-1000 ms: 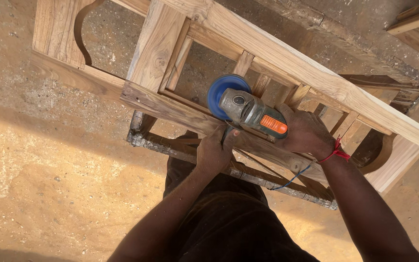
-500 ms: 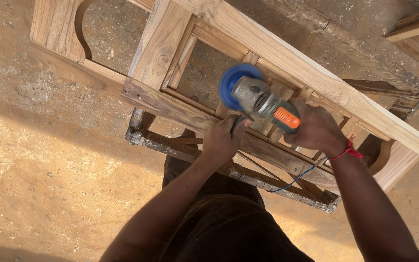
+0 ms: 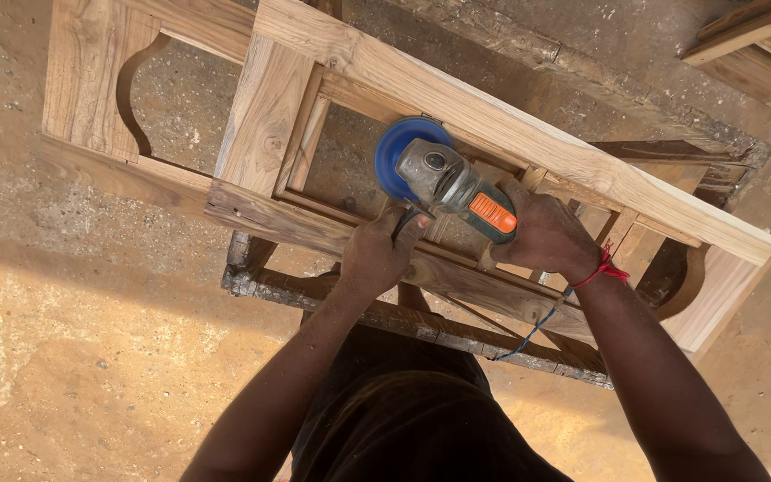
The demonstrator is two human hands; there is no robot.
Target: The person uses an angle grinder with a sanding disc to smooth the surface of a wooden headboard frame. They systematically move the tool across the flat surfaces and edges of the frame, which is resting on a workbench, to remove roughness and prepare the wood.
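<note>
Over the wooden frame [image 3: 510, 134], right hand [image 3: 542, 234] grips the grinder [image 3: 452, 187]; left hand [image 3: 375, 254] seemingly clasps its side handle.

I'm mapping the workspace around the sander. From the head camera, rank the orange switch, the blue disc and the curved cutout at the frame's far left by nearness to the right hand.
1. Orange switch: beside the right hand, on the tool body.
2. Blue disc: at the tool's front end, farther left.
3. Curved cutout: far left of the wooden frame.
</note>
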